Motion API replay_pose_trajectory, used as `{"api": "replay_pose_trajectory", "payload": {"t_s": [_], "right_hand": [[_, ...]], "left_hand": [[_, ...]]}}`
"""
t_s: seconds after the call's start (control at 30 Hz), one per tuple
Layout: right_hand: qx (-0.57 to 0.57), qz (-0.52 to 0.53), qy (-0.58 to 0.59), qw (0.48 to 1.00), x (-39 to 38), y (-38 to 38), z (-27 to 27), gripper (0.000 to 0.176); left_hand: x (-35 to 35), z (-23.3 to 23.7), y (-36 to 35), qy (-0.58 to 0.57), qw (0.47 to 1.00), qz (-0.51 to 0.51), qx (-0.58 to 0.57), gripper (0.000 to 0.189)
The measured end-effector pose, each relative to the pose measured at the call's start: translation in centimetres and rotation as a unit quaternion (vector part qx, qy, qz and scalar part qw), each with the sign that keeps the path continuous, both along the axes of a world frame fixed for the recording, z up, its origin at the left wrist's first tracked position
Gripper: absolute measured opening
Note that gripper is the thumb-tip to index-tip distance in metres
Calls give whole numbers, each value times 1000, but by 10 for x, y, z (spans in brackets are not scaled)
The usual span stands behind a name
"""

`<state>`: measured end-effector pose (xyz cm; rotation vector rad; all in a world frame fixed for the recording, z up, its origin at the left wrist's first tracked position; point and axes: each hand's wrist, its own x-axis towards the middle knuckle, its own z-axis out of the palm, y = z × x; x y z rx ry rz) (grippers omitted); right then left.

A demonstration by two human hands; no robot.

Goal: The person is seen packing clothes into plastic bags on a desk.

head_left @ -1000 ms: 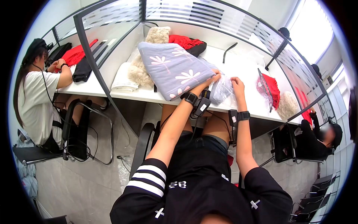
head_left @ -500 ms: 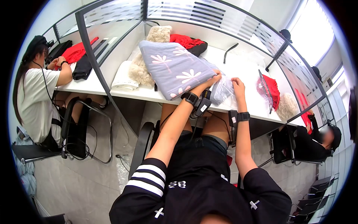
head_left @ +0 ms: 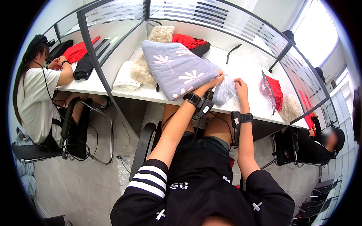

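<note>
A folded lavender-blue cloth (head_left: 166, 62) with white and pink flower prints, perhaps a blanket or quilt, lies slanted across the table. My left hand (head_left: 214, 80) is closed at its right corner, with some fingers hidden by the cloth. Beside that corner is a crinkled clear plastic bag (head_left: 227, 90), with bluish fabric showing through it. My right hand (head_left: 241, 89) pinches the right edge of the bag between thumb and fingers. Both wrists wear black bands with small devices.
Behind the cloth are beige fluffy fabric (head_left: 161, 34) and a red fringed scarf (head_left: 188, 42). A white folded cloth (head_left: 127, 77) lies left. Right are a bagged red item (head_left: 274, 90) and another fluffy piece (head_left: 290, 106). Partitions (head_left: 102, 75) surround the table; people sit either side.
</note>
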<state>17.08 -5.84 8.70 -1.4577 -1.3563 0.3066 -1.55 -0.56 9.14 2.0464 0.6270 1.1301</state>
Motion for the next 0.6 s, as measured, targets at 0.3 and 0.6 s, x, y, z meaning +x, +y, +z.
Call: {"api": "replay_pose_trajectory", "payload": {"t_s": [0.3, 0.6], "right_hand": [[-5, 1, 4, 1000, 3, 2, -3, 16], [-2, -2, 0, 1000, 1, 1, -2, 16]], "left_hand": [[2, 0, 2, -2, 999, -22, -47, 26], [1, -2, 0, -34, 999, -25, -25, 24]]}}
